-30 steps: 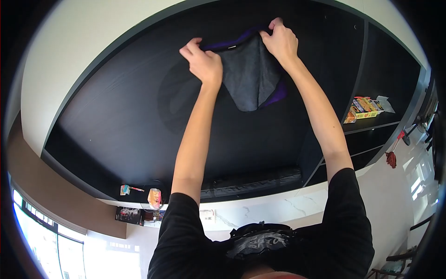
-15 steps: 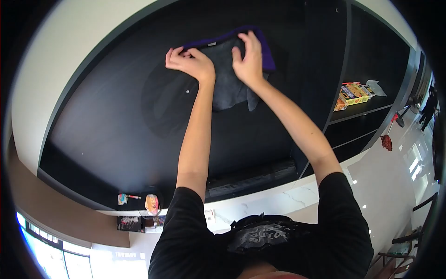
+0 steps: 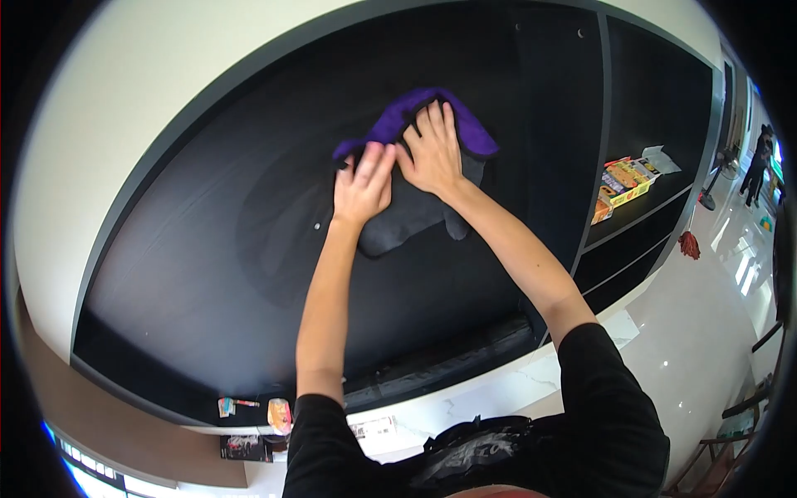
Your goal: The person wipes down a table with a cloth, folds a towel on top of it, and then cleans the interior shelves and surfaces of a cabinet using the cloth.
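A two-sided cloth, dark grey with a purple underside, lies against a large black panel (image 3: 207, 191). Its grey face (image 3: 407, 224) hangs below my hands, and its purple side (image 3: 475, 133) shows along the folded upper edge. My right hand (image 3: 433, 156) rests flat on the cloth with its fingers stretched upward and apart. Just to the left, my left hand (image 3: 363, 184) presses on the cloth's left part, its fingers extended toward the purple edge. The two hands almost touch.
Shelves to the right hold colourful boxes (image 3: 627, 181). A white marble-look ledge (image 3: 481, 397) runs below the panel, with small packages (image 3: 280, 415) at lower left. A red mop head (image 3: 689, 245) and a distant person (image 3: 757, 166) are at far right.
Both hands have come lower in view and closer together. My left hand has gone from curled fingers to extended ones. The cloth's upper edge is folded over more, showing more purple.
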{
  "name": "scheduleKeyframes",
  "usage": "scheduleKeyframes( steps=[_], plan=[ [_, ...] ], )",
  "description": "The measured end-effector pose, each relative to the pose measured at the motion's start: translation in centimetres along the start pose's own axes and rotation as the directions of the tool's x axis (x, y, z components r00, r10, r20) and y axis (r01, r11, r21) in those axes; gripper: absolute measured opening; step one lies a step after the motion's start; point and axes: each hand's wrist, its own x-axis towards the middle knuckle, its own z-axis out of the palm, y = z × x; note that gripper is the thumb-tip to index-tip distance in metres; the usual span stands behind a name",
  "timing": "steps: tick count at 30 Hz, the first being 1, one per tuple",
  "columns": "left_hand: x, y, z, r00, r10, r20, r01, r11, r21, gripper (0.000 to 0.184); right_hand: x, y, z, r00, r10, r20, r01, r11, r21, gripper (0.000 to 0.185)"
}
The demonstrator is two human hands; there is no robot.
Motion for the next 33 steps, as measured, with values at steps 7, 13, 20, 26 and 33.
scheduleKeyframes(
  steps=[7,13,20,26,33],
  plan=[
    [4.1,0.8,-1.1,0.9,-0.131,0.416,0.147,0.989,-0.005,0.063,1.4,4.2,-2.2,0.994,-0.106,0.019,0.104,0.993,0.058,0.046],
    [7.6,0.7,0.5,0.917,-0.17,0.361,0.161,0.985,0.055,0.06,2.9,5.9,-2.8,0.995,-0.08,-0.065,0.083,0.995,0.049,0.046],
    [13.1,-1.3,4.0,0.911,0.385,0.15,-0.353,0.913,-0.204,0.038,6.5,11.9,-4.3,0.997,0.004,-0.074,-0.005,1.0,-0.025,0.051],
    [15.9,-0.7,4.7,0.875,0.207,0.437,-0.14,0.973,-0.181,0.053,7.7,13.3,-4.4,0.977,0.05,-0.207,-0.05,0.999,0.003,0.047],
    [15.1,-1.5,2.7,0.91,-0.17,0.379,0.137,0.984,0.112,0.071,7.7,10.9,-3.9,0.978,0.033,-0.204,-0.047,0.997,-0.062,0.043]
  ],
)
